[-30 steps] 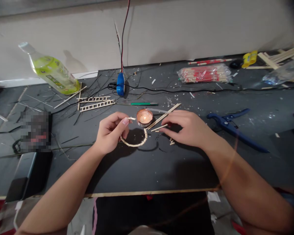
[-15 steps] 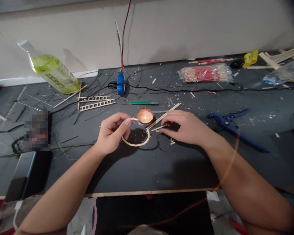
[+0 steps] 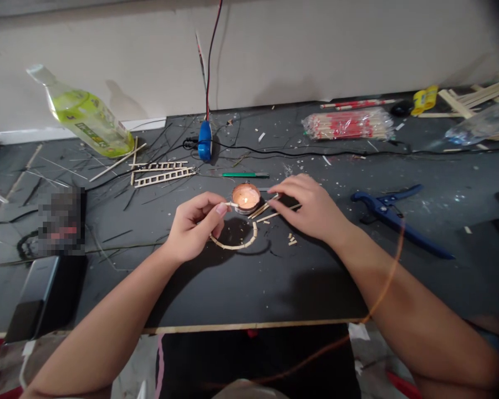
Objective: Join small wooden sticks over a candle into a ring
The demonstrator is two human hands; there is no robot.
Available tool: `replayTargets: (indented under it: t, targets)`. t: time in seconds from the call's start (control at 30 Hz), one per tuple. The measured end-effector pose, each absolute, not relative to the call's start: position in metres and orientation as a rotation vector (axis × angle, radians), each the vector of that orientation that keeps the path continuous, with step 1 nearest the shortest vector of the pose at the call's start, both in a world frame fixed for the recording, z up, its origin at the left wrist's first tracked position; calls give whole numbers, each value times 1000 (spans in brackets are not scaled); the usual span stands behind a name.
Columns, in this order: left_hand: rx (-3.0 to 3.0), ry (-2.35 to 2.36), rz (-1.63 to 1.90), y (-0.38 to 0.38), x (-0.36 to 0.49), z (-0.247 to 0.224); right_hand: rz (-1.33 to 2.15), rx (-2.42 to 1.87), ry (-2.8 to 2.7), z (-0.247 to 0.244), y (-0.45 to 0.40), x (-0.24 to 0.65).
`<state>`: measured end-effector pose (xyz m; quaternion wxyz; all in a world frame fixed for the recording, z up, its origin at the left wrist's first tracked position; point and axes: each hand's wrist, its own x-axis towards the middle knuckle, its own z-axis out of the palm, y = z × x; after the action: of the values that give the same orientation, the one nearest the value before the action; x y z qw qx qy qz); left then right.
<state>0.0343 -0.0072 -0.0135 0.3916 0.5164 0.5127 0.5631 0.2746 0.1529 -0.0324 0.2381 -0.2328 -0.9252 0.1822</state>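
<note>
Wooden splint (image 3: 232,204) is poking out from the pinch of the left hand (image 3: 193,227), with the thumb and fingers clamped together on it and its tip reaching the rim of a burning tea light (image 3: 245,198). The right hand (image 3: 310,205) is hovering just beside the candle on the opposite side, its fingers (image 3: 286,185) spread apart and curving down over a few thin wooden sticks (image 3: 263,210), though whether they are gripping those sticks cannot be told. A curved strip of small wooden pieces (image 3: 233,245) is lying on the black worktop (image 3: 253,293) just below the candle, and tiny wooden offcuts (image 3: 291,239) are sitting to its right. Farther up, two miniature wooden ladders (image 3: 164,174) are lying left of a green marker-like stick (image 3: 245,175), blue-handled cutters (image 3: 399,219) are resting to the right, and a plastic bottle of yellow-green liquid (image 3: 81,113) is lying near the wall (image 3: 274,50).
</note>
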Motion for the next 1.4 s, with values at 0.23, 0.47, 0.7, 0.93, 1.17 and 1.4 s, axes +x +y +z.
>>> replayTargets:
  t: [0.23,0.47,0.7,0.93,1.17,1.4]
  targets:
    - [1297,1301,1386,-8,36,-18,168,-840,-2512,-57,176,259]
    - [1291,1309,1381,-8,35,-19,365,-842,-2157,-41,176,271]
    - [1295,1303,1380,-7,37,-15,490,-741,-2427,-43,173,281]
    - [1296,1284,1377,-8,37,-16,511,-761,-2490,-43,167,278]
    - [1313,1269,1382,-7,36,-17,492,-757,-2485,-41,167,280]
    - [1328,1277,1397,-8,35,-18,609,-617,-2566,-15,150,283]
